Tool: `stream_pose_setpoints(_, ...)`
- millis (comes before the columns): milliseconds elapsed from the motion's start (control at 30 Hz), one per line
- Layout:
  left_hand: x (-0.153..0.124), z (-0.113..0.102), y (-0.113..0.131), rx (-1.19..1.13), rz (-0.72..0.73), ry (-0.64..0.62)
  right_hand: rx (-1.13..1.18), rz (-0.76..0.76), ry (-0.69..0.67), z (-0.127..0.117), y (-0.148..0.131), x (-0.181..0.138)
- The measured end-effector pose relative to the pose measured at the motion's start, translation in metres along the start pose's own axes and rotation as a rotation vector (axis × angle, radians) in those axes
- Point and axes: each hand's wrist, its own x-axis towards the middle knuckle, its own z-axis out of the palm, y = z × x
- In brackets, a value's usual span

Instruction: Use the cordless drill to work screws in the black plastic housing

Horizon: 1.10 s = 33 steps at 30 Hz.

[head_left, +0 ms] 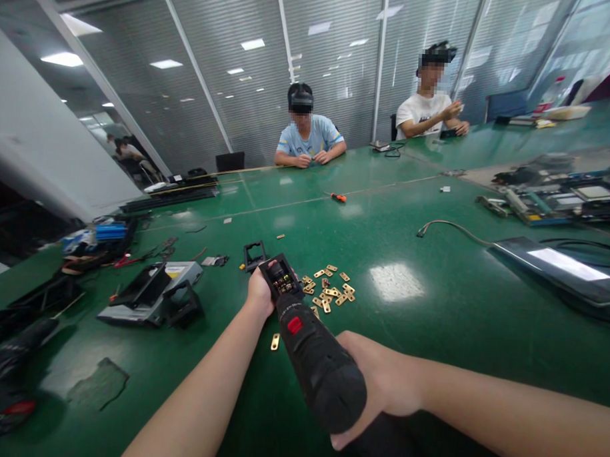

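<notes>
My right hand (pixel 380 381) is wrapped round the grip of a black electric screwdriver (pixel 315 359) with a red button, its tip pointing at a small black part (pixel 280 277) with brass contacts inside. My left hand (pixel 259 290) grips that black part against the green table (pixel 432 306). Several small brass plates (pixel 330 289) lie scattered just right of the part. One brass plate (pixel 275 341) lies alone between my forearms. A black rectangular frame (pixel 255 255) sits just behind my left hand.
A grey and black dismantled unit (pixel 152 295) lies to the left, with more black parts and cables at the left edge. A flat grey device (pixel 558 264) with a cable and circuit boards (pixel 556 194) lie right. An orange screwdriver (pixel 338 197) lies farther back. Two people sit across the table.
</notes>
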Motion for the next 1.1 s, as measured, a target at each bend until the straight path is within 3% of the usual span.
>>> stream_pose_setpoints(1100, -0.0003, 0.0009, 0.0006, -0.013, 0.004, 0.024, -0.094, -0.019, 0.003, -0.0057, -0.0014, -0.002)
